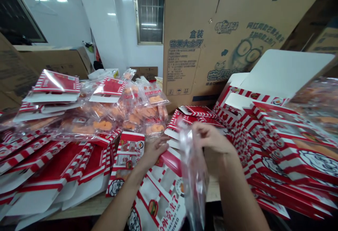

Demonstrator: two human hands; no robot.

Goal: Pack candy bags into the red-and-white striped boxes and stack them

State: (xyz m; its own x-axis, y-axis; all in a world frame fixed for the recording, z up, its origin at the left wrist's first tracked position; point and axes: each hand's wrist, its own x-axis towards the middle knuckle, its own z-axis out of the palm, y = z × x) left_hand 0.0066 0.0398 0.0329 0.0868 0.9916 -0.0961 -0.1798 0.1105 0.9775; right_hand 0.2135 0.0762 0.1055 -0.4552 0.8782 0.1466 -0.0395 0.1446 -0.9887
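At the wooden table's (87, 204) front edge, the right hand (213, 143) pinches a clear plastic bag (194, 167); the left hand (154, 150) lies open on a red-and-white striped paper carton (126, 160). Beyond, clear bags of orange pieces (111, 118) pile before a brown cardboard box (195, 48) printed 芒果大金牙.

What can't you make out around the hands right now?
Head view:
Where the right hand grips the clear plastic bag: the bag's own folds hide the grip.
The bag's lower end: cut off by the bottom edge.
Print on the red-and-white carton by the left hand: too small to read.
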